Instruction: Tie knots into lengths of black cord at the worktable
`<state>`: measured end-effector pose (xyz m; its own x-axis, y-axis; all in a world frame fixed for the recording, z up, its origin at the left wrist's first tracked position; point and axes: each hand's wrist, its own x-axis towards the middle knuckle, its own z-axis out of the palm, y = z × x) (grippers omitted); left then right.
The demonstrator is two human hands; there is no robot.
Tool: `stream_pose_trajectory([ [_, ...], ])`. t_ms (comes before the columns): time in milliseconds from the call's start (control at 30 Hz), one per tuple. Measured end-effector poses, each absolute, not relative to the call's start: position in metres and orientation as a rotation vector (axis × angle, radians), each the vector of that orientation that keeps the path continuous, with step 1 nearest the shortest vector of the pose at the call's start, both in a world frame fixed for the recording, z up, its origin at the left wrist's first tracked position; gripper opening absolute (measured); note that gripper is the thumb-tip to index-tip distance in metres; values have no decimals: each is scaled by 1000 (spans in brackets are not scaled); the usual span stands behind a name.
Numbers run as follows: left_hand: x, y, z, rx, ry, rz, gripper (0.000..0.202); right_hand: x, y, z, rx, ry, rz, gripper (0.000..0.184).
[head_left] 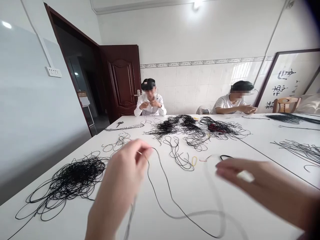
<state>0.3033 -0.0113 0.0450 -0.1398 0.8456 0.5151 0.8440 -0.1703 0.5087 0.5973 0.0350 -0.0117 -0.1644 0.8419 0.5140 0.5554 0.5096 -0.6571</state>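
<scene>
My left hand (127,166) is raised over the white table (250,213), its fingers pinched on a thin black cord (165,181) that loops down and away to the right across the tabletop. My right hand (240,175) reaches in from the right, blurred by motion, fingers extended toward the left; something small and pale shows at its fingers, and I cannot tell whether it grips anything. A tangled pile of black cord (72,180) lies just left of my left hand.
A larger heap of black cords (190,128) covers the table's middle, with a yellow band (194,161) nearer me. Scissors (119,124) lie far left. Two people sit at the far side, handling cords. More cords (300,150) lie at right. An open door stands behind.
</scene>
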Motion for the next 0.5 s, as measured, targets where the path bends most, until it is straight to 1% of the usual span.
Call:
stream_pose_trajectory([
  [67, 320, -22, 41, 2155, 1724, 1267, 18, 574, 27, -11, -1307, -2034, 287, 40],
  [100, 327, -25, 40, 2166, 1594, 1259, 18, 561, 22, -9, -1325, -2066, 262, 47],
  [133, 331, -27, 39, 2145, 1486, 1254, 17, 548, 18, -5, -1316, -2080, 295, 49],
  [200, 336, -27, 40, 2037, 1320, 1265, 15, 527, 10, 4, -1169, -2069, 470, 45],
  [267, 335, -26, 43, 1875, 1174, 1266, 13, 513, 5, 14, -950, -2071, 748, 35],
  [333, 333, -25, 47, 1719, 1040, 1214, 14, 509, 4, 21, -778, -2031, 967, 36],
  [400, 331, -25, 49, 1619, 976, 1149, 15, 512, 6, 24, -710, -1927, 1030, 39],
  [500, 327, -25, 49, 1627, 1040, 1095, 15, 520, 9, 24, -642, -1751, 994, 33],
])
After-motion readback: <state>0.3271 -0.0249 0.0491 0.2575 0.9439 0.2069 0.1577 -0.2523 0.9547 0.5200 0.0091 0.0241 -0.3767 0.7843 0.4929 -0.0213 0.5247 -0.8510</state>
